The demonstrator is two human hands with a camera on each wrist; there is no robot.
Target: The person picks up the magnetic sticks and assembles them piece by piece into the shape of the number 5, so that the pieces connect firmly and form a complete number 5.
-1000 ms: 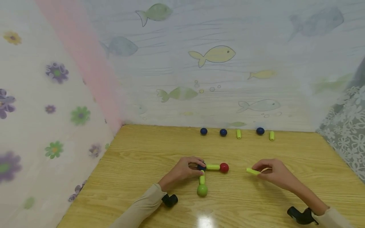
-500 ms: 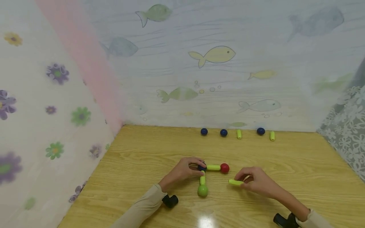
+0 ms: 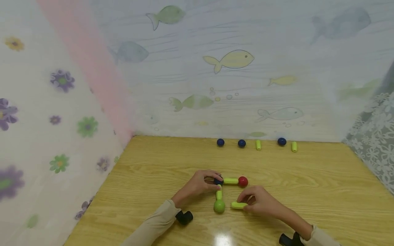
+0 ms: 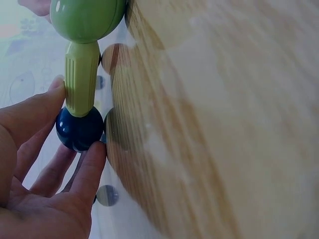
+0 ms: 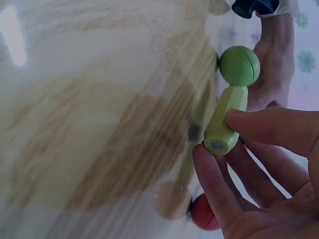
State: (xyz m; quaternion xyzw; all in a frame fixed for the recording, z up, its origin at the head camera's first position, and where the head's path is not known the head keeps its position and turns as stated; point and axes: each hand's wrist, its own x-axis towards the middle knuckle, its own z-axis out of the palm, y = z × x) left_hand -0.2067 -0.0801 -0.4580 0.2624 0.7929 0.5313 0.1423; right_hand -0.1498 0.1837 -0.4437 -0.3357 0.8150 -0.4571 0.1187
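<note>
My left hand (image 3: 199, 183) holds the dark blue ball (image 4: 79, 130) at the corner of an L-shaped build on the table. From that ball one yellow-green rod (image 3: 231, 181) runs right to a red ball (image 3: 243, 181). Another yellow-green rod (image 4: 81, 74) runs toward me to a green ball (image 3: 219, 206). Thumb and fingers of my right hand (image 3: 263, 204) pinch a loose yellow-green rod (image 3: 238, 205), lying sideways just right of the green ball. A round grey tip (image 5: 217, 145) shows at the loose rod's near end in the right wrist view.
Along the back of the wooden table (image 3: 154, 153) lie three dark blue balls (image 3: 241, 143) and two yellow-green rods (image 3: 258, 145). Behind them rises a fish-print curtain (image 3: 191, 68); a flower-print one (image 3: 37, 112) stands at the left. Black wrist mounts (image 3: 184, 217) sit under both forearms.
My right hand has carried the loose rod left and toward me, from right of the red ball to beside the green ball. My left hand has kept its place on the blue ball.
</note>
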